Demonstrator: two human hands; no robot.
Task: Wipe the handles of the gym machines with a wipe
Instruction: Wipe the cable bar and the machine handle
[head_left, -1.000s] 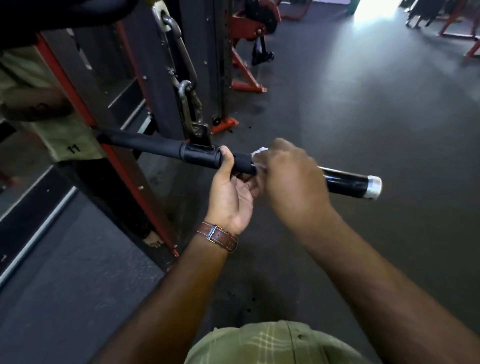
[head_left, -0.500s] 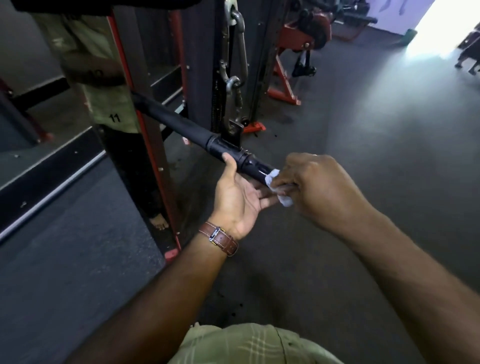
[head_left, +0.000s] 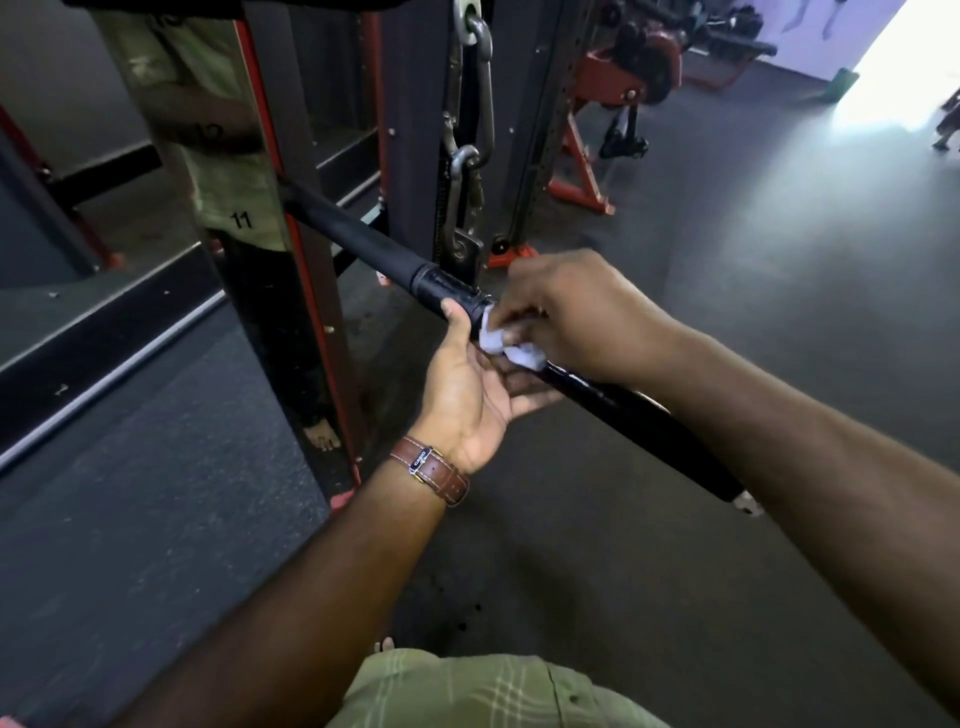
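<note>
A person cleans a cable-machine bar (head_left: 363, 244) in a gym, the right hand (head_left: 576, 312) pinching a crumpled white wipe (head_left: 501, 345) against the black bar just past its centre collar, where a chain of steel carabiners (head_left: 470, 150) hangs it from the machine's dark upright. The left hand (head_left: 467, 384) steadies the bar from below, palm up, thumb hooked over the collar and fingers lying loosely under the shaft, so its grip is a light cradle, not a clamp; the right hand's grip is closed on the wipe, fingers curled down over it and the bar together. A brown leather watch (head_left: 431, 470) sits on the left wrist. The bar runs diagonally, its far half reaching back toward the red-edged frame (head_left: 306, 270) and the weight stack numbered 11, its near half passing under the right forearm to an end cap close to the floor. Judged from this view, the work is at mid-bar: the near section shows a wet-looking sheen and may already be wiped, while the textured far handle looks dry and untouched. Other red machines (head_left: 623, 78) stand well apart across the dark rubber floor (head_left: 779, 260), their handles apparently yet to be done.
</note>
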